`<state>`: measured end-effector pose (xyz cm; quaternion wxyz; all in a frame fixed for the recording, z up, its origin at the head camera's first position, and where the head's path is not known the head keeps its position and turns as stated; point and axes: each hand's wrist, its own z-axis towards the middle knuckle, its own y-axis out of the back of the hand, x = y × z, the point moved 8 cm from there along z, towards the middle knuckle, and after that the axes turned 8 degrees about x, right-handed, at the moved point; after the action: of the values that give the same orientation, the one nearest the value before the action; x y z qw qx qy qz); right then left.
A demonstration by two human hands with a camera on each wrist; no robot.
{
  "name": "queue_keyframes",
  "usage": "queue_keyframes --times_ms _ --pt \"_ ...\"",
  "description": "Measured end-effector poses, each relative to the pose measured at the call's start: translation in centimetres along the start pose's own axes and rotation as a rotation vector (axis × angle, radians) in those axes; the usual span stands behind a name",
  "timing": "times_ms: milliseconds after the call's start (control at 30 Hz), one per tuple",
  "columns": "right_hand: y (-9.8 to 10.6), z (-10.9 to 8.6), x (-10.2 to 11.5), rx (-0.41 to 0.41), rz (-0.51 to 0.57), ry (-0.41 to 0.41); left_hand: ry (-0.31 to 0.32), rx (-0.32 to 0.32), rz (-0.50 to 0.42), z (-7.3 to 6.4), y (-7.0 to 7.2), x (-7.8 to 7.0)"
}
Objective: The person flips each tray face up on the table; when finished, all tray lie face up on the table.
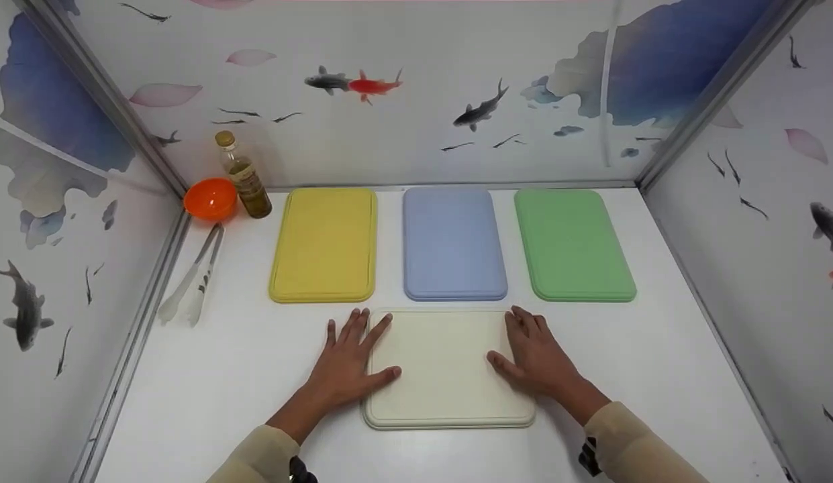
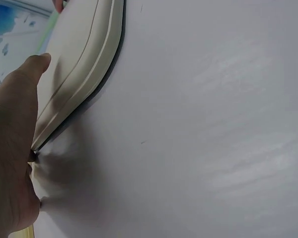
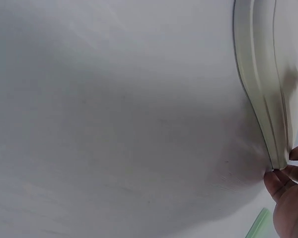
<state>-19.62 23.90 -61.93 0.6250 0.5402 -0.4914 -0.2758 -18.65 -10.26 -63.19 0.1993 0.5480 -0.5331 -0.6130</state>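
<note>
Cream board [image 1: 450,365] first: it lies flat on the white worktop [image 1: 658,349], nearest to me, just in front of the row of three coloured boards. My left hand [image 1: 349,365] rests on its left edge with the fingers spread and nearly straight, thumb lying across the board's surface and the fingers reaching along and past the rim. My right hand [image 1: 533,355] mirrors it on the right edge, fingers flat, thumb pointing inward. Neither hand is clenched or gripping; both lie loose and flat, one to each side, which I judge is to keep the board square and steady. The left wrist view shows my thumb [image 2: 37,67] against the raised, grooved rim of the board [image 2: 84,59], with my fingertips tucked at the edge where it meets the worktop. The right wrist view shows the same rim [image 3: 260,99] and my fingertips [image 3: 278,183] touching its corner.

Beyond it lie the yellow board [image 1: 324,245], the blue board [image 1: 453,243] and the green board [image 1: 572,245], side by side and apart. At the back left corner stand an orange bowl [image 1: 210,198] and a bottle [image 1: 243,176] just beside it, with tongs [image 1: 193,275] lying along the left wall, all well apart from my hands.
</note>
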Motion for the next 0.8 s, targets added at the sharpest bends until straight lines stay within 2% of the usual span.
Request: queue_keyframes --times_ms 133,300,467,667,800 --pt "-0.37 -0.06 0.1 0.006 -0.001 -0.021 -0.022 0.027 -0.068 -0.05 -0.15 -0.03" --pt "-0.74 0.13 0.28 0.015 0.041 -0.047 -0.054 0.05 -0.202 -0.06 -0.08 -0.2" --pt "-0.74 0.28 0.41 0.004 0.065 -0.056 -0.029 0.097 -0.38 -0.01 -0.21 -0.08" --pt "-0.65 0.51 0.38 -0.009 0.074 -0.062 0.022 0.073 -0.663 -0.05 -0.12 0.4" --pt "-0.48 0.64 0.52 -0.009 0.086 -0.058 0.011 0.042 -0.761 -0.19 0.06 0.53"
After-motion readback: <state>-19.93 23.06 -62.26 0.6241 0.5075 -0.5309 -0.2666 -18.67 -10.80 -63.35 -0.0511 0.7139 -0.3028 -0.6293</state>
